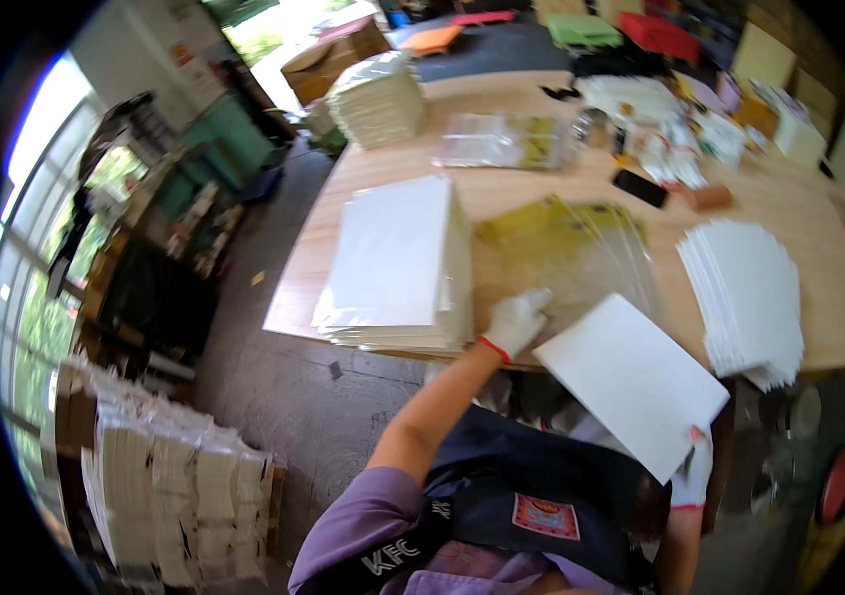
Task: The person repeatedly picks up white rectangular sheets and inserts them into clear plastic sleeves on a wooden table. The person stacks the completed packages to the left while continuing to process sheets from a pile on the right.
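My left hand [516,322], in a white glove with a red cuff, is at the near-left edge of a fanned pile of clear plastic bags [596,273] with yellow ends. Its fingers look closed on a bag's edge, though blur hides the exact grip. My right hand [694,470], also gloved, grips the lower right side of a white sheet of card [632,385]. The card is tilted in front of me, past the table's near edge, one end close to the bags. A tall stack of white sheets [393,248] stands left of my left hand.
On the table [844,288], a fanned stack of white sheets [747,297] lies right. Farther back are a black phone [640,187], a brown roll [709,198], packed bags [498,141] and a wrapped stack [379,104]. Bundled sheets [179,496] stand on the floor at left.
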`<control>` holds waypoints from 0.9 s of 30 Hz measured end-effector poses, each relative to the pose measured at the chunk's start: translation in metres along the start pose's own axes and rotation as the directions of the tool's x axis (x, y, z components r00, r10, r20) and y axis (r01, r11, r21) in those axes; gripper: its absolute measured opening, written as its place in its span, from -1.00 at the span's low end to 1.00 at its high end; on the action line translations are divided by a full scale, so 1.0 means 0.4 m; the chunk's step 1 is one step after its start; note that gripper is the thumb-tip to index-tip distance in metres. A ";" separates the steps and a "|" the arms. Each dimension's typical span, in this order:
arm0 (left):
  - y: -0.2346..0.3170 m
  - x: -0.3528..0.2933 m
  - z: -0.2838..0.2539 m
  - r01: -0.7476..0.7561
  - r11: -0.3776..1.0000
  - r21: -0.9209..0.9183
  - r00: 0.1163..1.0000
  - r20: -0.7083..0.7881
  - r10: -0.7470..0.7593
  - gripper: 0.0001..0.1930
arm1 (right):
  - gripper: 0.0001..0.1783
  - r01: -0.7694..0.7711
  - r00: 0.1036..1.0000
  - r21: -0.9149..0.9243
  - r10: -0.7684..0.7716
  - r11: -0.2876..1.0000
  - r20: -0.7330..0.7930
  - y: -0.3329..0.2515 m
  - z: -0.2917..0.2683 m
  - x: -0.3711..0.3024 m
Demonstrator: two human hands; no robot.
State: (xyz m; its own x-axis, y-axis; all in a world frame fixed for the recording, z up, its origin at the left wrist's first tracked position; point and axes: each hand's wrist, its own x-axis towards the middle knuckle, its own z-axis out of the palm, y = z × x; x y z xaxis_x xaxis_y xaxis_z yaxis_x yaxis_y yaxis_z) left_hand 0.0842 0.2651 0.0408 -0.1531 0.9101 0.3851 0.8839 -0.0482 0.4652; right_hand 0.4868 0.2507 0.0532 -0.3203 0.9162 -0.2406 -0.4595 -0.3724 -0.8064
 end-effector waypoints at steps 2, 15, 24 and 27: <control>0.012 0.004 -0.011 0.028 0.999 0.020 0.999 0.034 -0.028 -0.70 | -0.39 -0.049 0.999 -0.028 0.049 0.998 0.000 -0.018 0.003 -0.002; 0.011 -0.012 -0.038 -0.049 0.996 0.069 0.989 0.143 0.038 -0.73 | -0.37 -0.024 0.999 0.080 0.021 0.996 0.033 0.016 0.019 0.130; 0.024 -0.026 -0.070 0.157 0.988 -0.006 0.972 0.177 -0.154 -0.57 | -0.39 0.012 1.000 0.104 -0.013 0.995 0.009 0.042 0.029 0.162; 0.058 -0.021 -0.087 0.181 0.971 -0.155 0.977 0.139 -0.160 -0.57 | -0.42 0.029 0.999 0.119 -0.027 0.992 -0.020 0.045 0.062 0.136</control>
State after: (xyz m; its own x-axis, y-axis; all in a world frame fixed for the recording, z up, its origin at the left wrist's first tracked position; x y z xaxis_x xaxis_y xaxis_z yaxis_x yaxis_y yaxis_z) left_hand 0.0904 0.2419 0.0759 -0.2296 0.9544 0.1906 0.7622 0.0545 0.6450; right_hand 0.4406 0.2903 0.0389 -0.2910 0.9287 -0.2298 -0.5640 -0.3606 -0.7429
